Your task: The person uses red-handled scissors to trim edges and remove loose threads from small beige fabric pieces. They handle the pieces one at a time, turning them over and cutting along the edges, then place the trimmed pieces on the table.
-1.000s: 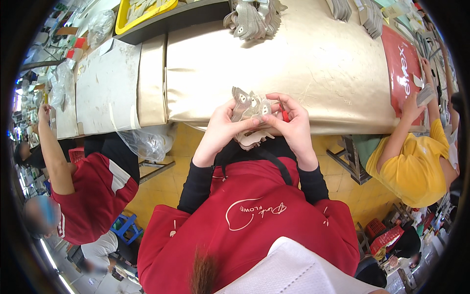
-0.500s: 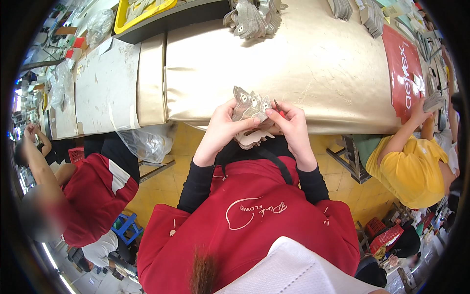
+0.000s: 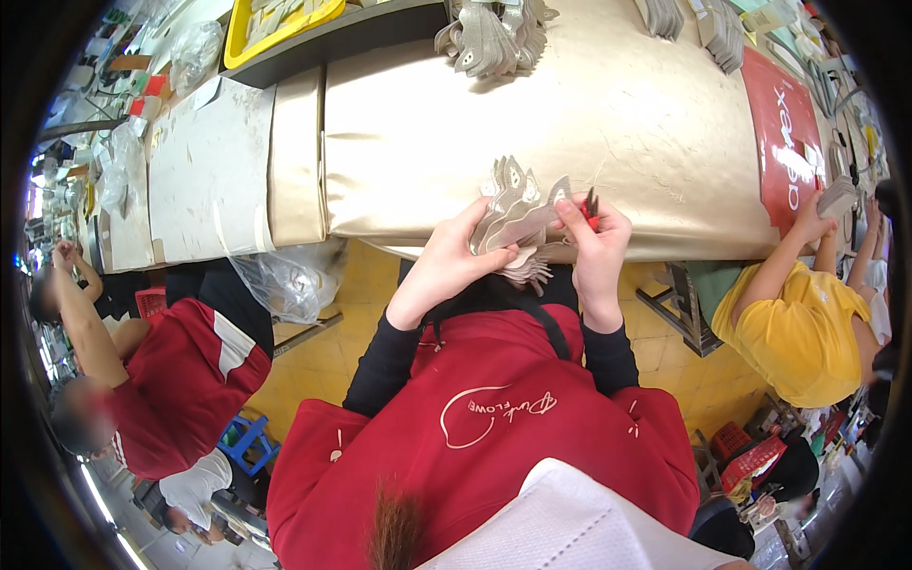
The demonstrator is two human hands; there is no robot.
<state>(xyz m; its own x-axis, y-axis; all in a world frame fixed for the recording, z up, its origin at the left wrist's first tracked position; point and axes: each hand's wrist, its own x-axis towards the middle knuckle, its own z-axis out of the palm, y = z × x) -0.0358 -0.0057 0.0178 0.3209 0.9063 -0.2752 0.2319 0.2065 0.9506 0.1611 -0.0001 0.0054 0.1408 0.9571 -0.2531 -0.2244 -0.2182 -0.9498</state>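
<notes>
My left hand is closed round a fanned bundle of flat grey cut pieces with wavy edges and small cutouts, held at the table's near edge. One piece lies slanted across the front of the bundle. My right hand pinches that piece's upper right end between thumb and finger. Small red-handled snips are tucked in the same hand, their dark tips pointing up and away. More ends of the pieces hang below my left fingers.
A gold-covered table spreads ahead. Another bundle of grey pieces lies at its far side, beside a yellow tray. A red sheet lies right. A person in yellow works right, one in red left.
The bundle has turned and fanned out, and one piece now slants across its front. My right hand has moved a little right, with the snips now pointing upward.
</notes>
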